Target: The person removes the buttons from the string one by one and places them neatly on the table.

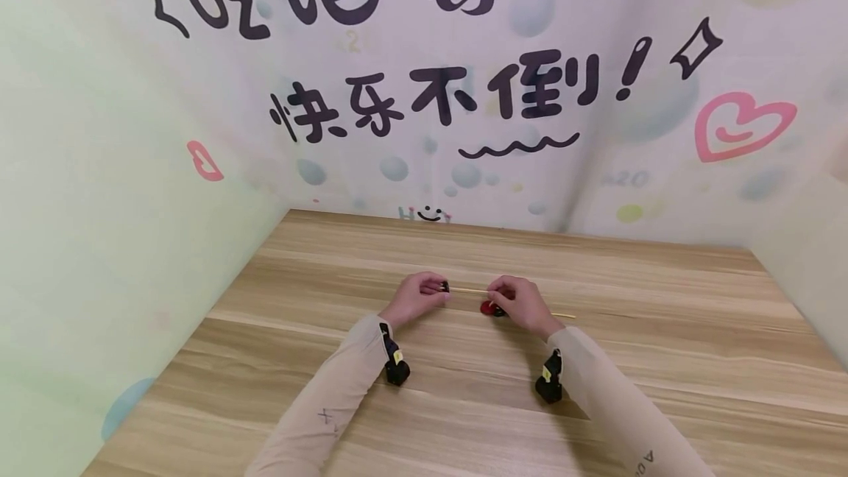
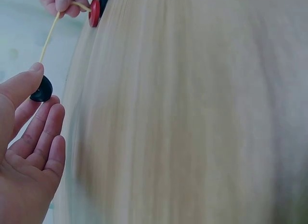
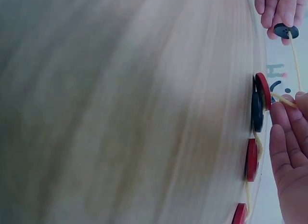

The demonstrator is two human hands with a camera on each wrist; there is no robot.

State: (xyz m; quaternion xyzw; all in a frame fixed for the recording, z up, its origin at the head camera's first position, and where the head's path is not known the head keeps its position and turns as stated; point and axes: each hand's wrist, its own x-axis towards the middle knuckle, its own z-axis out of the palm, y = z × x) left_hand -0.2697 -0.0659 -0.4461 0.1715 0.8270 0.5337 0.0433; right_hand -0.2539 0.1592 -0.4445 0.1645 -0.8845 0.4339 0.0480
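Observation:
My left hand [image 1: 416,299] pinches a black button [image 2: 43,90] between thumb and fingers, its other fingers spread loosely. A thin yellow cord [image 2: 49,38] runs taut from this button across to my right hand [image 1: 522,305]. The cord is pinched there between right thumb and fingertips. Just below the right fingers, a red button [image 3: 263,91] hangs or leans on the cord, against a black button [image 3: 257,112]. Further along the cord are another red button [image 3: 251,160] and a partly cut-off red button [image 3: 239,214]. The right hand hides part of this string in the head view.
Both hands are over a wood-grain table [image 1: 464,403]. Behind it hangs a white printed cloth [image 1: 397,168] with dark lettering. A pale wall covering [image 1: 132,205] borders the left side. The cord's tail [image 1: 563,315] extends right of the right hand.

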